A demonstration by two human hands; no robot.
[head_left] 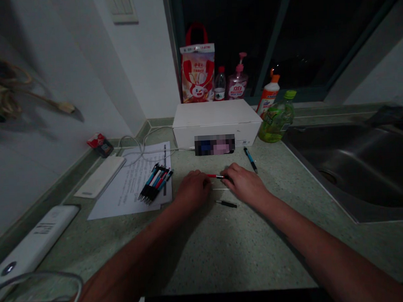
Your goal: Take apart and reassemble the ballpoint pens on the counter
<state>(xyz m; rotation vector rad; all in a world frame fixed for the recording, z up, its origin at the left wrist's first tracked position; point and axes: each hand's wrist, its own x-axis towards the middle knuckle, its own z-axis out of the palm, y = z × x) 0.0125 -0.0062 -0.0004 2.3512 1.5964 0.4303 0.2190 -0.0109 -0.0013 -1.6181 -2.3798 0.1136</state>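
Note:
In the head view, my left hand (194,187) and my right hand (244,181) face each other over the counter, fingers closed on opposite ends of a red pen barrel (214,176). Dark and silvery parts show near the right fingertips. Just below the barrel lies a thin white stick (220,189), perhaps a refill. Closer to me rests a black pen grip (227,204) with a pointed tip. Beyond my right hand is a blue and black pen (251,160). Several pens (156,184) lie bundled on printed paper (122,191) to the left.
A white box (216,114) stands at the back, with a phone-like blurred screen (214,145) before it. Bottles, including a green one (277,120), stand behind and beside the box. The steel sink (360,160) is right. A power strip (40,240) and white power bank (101,176) lie left.

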